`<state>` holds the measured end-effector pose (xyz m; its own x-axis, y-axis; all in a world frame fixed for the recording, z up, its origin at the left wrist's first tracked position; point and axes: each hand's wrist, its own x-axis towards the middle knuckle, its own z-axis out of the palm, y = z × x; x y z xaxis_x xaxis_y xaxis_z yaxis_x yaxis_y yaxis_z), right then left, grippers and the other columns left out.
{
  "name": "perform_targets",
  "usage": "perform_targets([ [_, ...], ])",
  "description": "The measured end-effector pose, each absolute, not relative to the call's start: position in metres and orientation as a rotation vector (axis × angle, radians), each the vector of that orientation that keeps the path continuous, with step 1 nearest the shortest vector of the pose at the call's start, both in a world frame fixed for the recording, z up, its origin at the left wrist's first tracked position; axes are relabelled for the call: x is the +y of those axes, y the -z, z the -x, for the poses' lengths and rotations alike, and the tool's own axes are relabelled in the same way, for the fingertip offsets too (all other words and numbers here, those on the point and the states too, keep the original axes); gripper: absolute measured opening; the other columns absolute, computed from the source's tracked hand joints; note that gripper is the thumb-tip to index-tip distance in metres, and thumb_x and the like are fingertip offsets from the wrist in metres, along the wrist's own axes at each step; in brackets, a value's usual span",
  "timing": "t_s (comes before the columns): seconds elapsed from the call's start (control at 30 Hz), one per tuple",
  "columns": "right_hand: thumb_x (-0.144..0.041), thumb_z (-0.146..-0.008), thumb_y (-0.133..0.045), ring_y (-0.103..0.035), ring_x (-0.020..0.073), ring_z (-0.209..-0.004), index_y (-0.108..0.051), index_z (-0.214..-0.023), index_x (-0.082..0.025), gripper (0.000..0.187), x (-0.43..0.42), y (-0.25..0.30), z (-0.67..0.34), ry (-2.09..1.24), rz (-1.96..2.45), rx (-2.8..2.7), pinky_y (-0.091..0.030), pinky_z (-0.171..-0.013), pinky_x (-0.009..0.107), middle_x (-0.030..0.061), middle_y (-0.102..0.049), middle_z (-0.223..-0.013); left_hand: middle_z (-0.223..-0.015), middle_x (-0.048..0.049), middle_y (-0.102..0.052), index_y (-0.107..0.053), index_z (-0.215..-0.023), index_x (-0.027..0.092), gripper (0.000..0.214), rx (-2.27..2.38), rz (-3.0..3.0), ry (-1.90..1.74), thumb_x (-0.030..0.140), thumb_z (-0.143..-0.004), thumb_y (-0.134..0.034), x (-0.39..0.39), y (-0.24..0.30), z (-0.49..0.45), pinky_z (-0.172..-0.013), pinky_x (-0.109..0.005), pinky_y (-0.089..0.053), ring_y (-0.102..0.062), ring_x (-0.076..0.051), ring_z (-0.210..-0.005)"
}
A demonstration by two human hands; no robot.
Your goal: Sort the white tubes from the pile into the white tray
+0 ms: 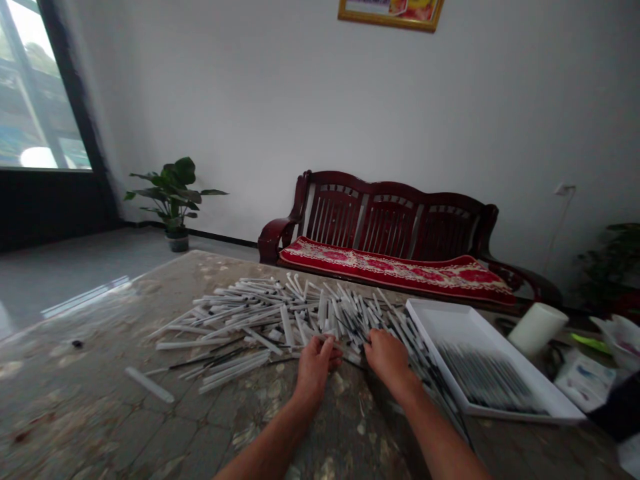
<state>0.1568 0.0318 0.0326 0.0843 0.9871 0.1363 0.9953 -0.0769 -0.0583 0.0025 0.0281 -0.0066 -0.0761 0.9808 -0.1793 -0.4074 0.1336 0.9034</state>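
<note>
A wide heap of white pen-like tubes and thin black refills [280, 313] is spread over the marbled table [100, 387]. My left hand [314, 363] rests at the heap's near edge with its fingers curled round a white tube. My right hand [387, 355] lies close beside it, palm down on the pile, fingers bent in among the tubes; what they grip is hidden. A white tray [450, 327] to the right holds a row of dark finished pens [483, 383].
A white roll [537, 328] and some packets [585, 380] lie right of the tray. Behind the table stands a dark wooden bench [390, 223] with a red cushion. A potted plant [173, 197] is by the window at the left.
</note>
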Motion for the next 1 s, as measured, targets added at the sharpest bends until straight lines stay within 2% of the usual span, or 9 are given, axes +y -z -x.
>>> perform_targets([
  [0.23, -0.034, -0.081, -0.058, -0.066, 0.0202, -0.084, -0.067, -0.083, -0.023, 0.014, 0.025, -0.031, -0.174, 0.04, 2.221, -1.944, -0.039, -0.065, 0.025, 0.0056, -0.072, -0.088, -0.07, 0.0001, -0.062, -0.058, -0.08, 0.016, 0.033, 1.035, -0.674, -1.334, 0.043, -0.067, -0.07, 0.027, 0.004, -0.003, -0.051, -0.023, -0.051, -0.066, -0.014, -0.061],
  [0.37, -0.034, -0.085, -0.05, -0.063, 0.0177, -0.082, -0.065, -0.083, -0.024, 0.018, 0.015, -0.027, -0.182, -0.014, 2.01, -1.825, -0.04, -0.067, 0.025, 0.003, -0.069, -0.087, -0.069, -0.0016, -0.064, -0.058, -0.08, 0.015, 0.029, 1.011, -0.632, -1.358, 0.039, -0.07, -0.07, 0.027, 0.004, -0.003, -0.055, -0.023, -0.053, -0.066, -0.014, -0.062],
  [0.5, -0.031, -0.087, -0.044, -0.06, 0.0184, -0.087, -0.064, -0.086, -0.023, 0.021, 0.003, -0.019, -0.18, -0.193, 1.645, -1.799, -0.043, -0.077, 0.027, 0.0044, -0.067, -0.091, -0.072, -0.0033, -0.067, -0.057, -0.079, 0.015, 0.022, 0.923, -0.471, -1.362, 0.034, -0.075, -0.068, 0.028, 0.003, -0.003, -0.062, -0.025, -0.055, -0.068, -0.013, -0.064],
  [0.6, -0.029, -0.086, -0.046, -0.059, 0.0193, -0.086, -0.064, -0.084, -0.022, 0.02, -0.003, -0.015, -0.176, -0.274, 1.522, -1.818, -0.045, -0.077, 0.028, 0.0052, -0.065, -0.086, -0.072, -0.0032, -0.067, -0.055, -0.079, 0.016, 0.018, 0.871, -0.381, -1.378, 0.03, -0.078, -0.067, 0.028, 0.003, -0.002, -0.064, -0.025, -0.056, -0.069, -0.013, -0.064],
  [1.0, -0.025, -0.084, -0.052, -0.059, 0.018, -0.083, -0.067, -0.081, -0.022, 0.016, -0.009, -0.018, -0.171, -0.29, 1.479, -1.836, -0.043, -0.076, 0.026, 0.0035, -0.062, -0.082, -0.07, -0.0047, -0.067, -0.052, -0.079, 0.016, 0.011, 0.88, -0.363, -1.298, 0.022, -0.085, -0.059, 0.023, -0.003, -0.002, -0.062, -0.025, -0.057, -0.069, -0.014, -0.063],
])
